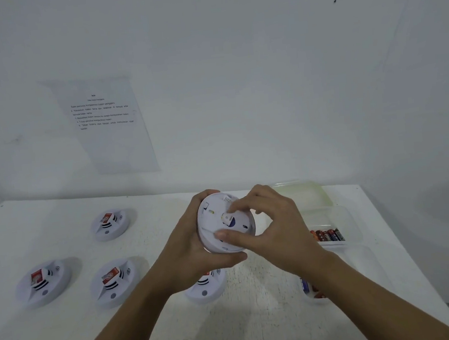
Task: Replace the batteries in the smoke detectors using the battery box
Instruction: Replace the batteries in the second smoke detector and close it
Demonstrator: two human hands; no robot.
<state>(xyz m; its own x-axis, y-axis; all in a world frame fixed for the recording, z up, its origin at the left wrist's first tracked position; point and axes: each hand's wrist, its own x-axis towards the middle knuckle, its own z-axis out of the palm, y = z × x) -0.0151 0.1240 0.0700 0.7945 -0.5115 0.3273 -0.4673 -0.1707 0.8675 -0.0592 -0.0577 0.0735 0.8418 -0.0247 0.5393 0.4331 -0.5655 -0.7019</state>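
Note:
My left hand (195, 244) grips a round white smoke detector (212, 227) above the table, its back turned toward me. My right hand (273, 228) reaches over it: the fingertips pinch a small white and blue battery (228, 218) at the open compartment, and the thumb presses the detector's lower rim. A clear battery box (340, 220) at the right holds a row of red and dark batteries (328, 235). A second clear container (316, 296) with a few batteries lies partly hidden under my right forearm.
Several more white detectors lie on the white table (246, 318): at far left (110, 224), near left (43, 283), centre left (115, 281), and one (206, 288) under my left wrist. A clear lid (305, 193) lies behind the box. A printed sheet (106, 121) hangs on the wall.

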